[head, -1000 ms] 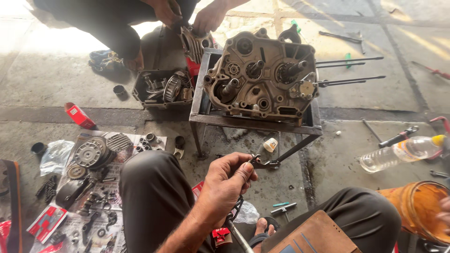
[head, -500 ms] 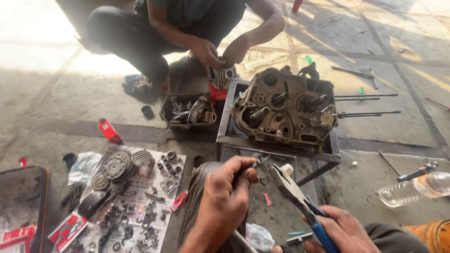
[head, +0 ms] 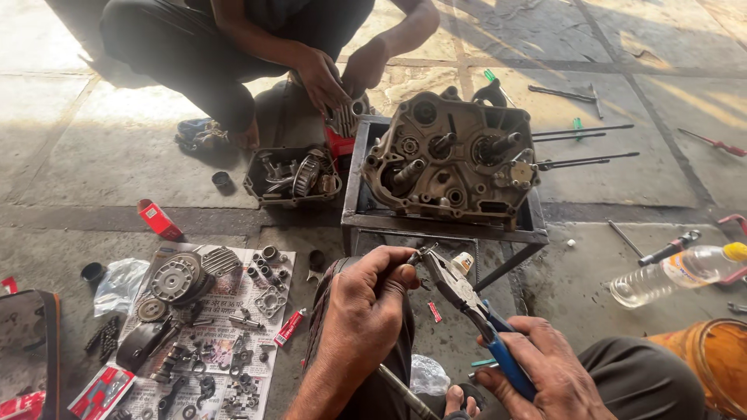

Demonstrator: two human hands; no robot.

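My left hand [head: 366, 307] is closed around a small metal part [head: 415, 256] held at its fingertips above my knee. My right hand [head: 537, 369] grips the blue handles of pliers [head: 467, 299], whose jaws point up and left at that small part. Just beyond my hands an engine crankcase [head: 447, 159] with several shafts and long studs sits on a square metal frame stand [head: 436, 225]. Across from me another person crouches, both hands [head: 331, 74] on a finned metal piece.
A sheet of paper [head: 210, 327] at my left carries several small engine parts, gears and a round finned cover. A black tray of parts [head: 292, 175] stands behind it. A clear plastic bottle [head: 673, 272], loose tools and an orange container [head: 708, 362] lie to my right.
The view has swung down and closer. My right hand came into view with the pliers, and their jaws now reach the small part in my left hand.
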